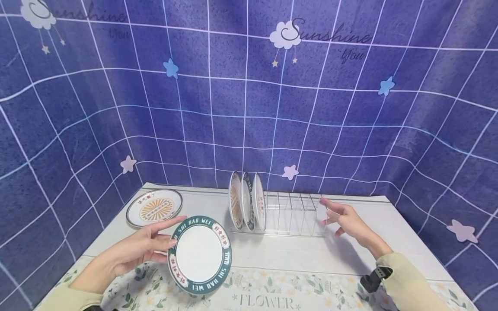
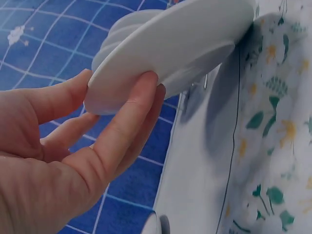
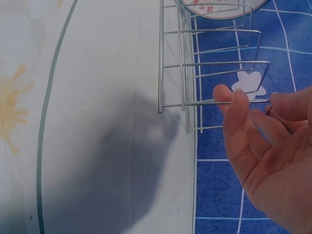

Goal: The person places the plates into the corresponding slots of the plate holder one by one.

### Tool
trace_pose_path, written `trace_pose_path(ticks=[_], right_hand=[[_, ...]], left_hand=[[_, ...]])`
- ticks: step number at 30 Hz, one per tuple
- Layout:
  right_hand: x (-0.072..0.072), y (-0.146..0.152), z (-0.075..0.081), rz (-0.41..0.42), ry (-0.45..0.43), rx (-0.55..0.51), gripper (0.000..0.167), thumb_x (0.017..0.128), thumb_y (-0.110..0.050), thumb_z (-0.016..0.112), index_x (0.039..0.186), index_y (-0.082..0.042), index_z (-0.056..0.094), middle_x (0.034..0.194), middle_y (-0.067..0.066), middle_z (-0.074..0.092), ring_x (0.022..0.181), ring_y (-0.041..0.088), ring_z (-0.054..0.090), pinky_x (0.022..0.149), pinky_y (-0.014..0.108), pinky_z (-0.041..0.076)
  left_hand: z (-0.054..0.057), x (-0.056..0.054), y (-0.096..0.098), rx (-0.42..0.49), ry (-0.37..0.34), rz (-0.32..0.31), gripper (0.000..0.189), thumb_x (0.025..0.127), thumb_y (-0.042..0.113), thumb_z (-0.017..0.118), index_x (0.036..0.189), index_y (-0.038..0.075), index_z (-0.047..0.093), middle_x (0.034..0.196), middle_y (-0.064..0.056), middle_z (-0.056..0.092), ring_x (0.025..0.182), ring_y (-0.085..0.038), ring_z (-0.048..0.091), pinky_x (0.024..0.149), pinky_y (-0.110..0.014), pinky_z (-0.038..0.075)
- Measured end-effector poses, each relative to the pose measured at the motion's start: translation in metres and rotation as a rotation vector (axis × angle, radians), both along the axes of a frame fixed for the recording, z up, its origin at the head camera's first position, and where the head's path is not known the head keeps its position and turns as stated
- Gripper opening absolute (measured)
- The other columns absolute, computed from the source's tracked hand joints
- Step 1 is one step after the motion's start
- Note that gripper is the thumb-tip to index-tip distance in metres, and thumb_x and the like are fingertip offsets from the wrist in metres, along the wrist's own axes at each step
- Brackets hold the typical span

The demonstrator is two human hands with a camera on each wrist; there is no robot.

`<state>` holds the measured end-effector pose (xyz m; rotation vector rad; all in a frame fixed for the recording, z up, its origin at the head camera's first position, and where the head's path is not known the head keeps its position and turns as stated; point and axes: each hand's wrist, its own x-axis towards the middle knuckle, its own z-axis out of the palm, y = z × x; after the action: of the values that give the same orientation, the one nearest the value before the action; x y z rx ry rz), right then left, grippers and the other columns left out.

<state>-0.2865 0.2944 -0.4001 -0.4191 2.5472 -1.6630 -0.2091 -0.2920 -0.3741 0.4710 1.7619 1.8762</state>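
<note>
My left hand (image 1: 142, 246) pinches a green-rimmed plate (image 1: 199, 255) by its left edge and holds it up, tilted, with its white middle facing the head camera. In the left wrist view the fingers (image 2: 129, 114) lie against the plate's white underside. At the right, my right hand (image 1: 346, 218) grips the end of a wire dish rack (image 1: 292, 216); the right wrist view shows thumb and fingers round the end wire. Three plates stand on edge in the rack's left slots, among them a white plate (image 1: 260, 203) nearest the bare wires.
An oval plate (image 1: 153, 208) with an orange sunburst lies flat at the back left. A flowered cloth strip (image 1: 268, 289) runs along the table's front. Behind the table hangs a blue gridded curtain (image 1: 249, 95), which also closes off both sides.
</note>
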Motion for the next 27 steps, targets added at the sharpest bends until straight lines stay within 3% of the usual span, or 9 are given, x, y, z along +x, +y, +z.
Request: trace_pose_path(ticks=[4,8,12,18,27], right_hand=[[0.000,0.000,0.000,0.001,0.001,0.002,0.053,0.111,-0.012,0.051,0.161,0.001,0.038,0.165,0.021,0.033,0.108,0.042,0.072,0.053,0.039,0.060],[0.001,0.000,0.000,0.003,0.004,0.001,0.053,0.111,-0.012,0.051,0.161,0.001,0.038,0.165,0.021,0.034,0.108,0.043,0.071,0.053,0.039,0.060],[0.000,-0.001,0.000,0.007,0.007,-0.003,0.053,0.111,-0.012,0.051,0.161,0.002,0.037,0.165,0.021,0.033,0.107,0.039,0.073,0.053,0.039,0.060],[0.001,-0.002,0.000,0.003,0.002,-0.007,0.053,0.111,-0.012,0.050,0.160,0.001,0.038,0.165,0.021,0.034,0.107,0.040,0.073,0.053,0.039,0.060],[0.002,-0.002,0.001,0.013,0.013,-0.005,0.053,0.111,-0.009,0.049,0.161,0.002,0.036,0.164,0.022,0.033,0.105,0.038,0.074,0.053,0.040,0.060]], left_hand=[[0.005,0.008,0.008,-0.039,0.031,0.037,0.068,0.106,0.003,0.059,0.166,0.023,0.035,0.130,-0.023,0.066,0.114,-0.032,0.068,0.097,-0.054,0.058],[0.010,0.015,0.019,-0.085,0.062,0.062,0.074,0.105,0.004,0.062,0.168,0.018,0.026,0.130,-0.023,0.063,0.113,-0.033,0.067,0.095,-0.053,0.059],[0.013,0.021,0.028,-0.101,0.091,0.079,0.076,0.104,0.004,0.064,0.168,0.020,0.027,0.130,-0.024,0.060,0.113,-0.034,0.066,0.095,-0.054,0.059],[0.018,0.032,0.042,-0.095,0.130,0.074,0.077,0.104,0.005,0.064,0.169,0.020,0.026,0.128,-0.024,0.061,0.113,-0.034,0.067,0.095,-0.053,0.059],[0.028,0.047,0.061,-0.163,0.196,0.082,0.077,0.103,0.009,0.068,0.168,0.021,0.029,0.128,-0.024,0.060,0.114,-0.033,0.064,0.094,-0.051,0.060]])
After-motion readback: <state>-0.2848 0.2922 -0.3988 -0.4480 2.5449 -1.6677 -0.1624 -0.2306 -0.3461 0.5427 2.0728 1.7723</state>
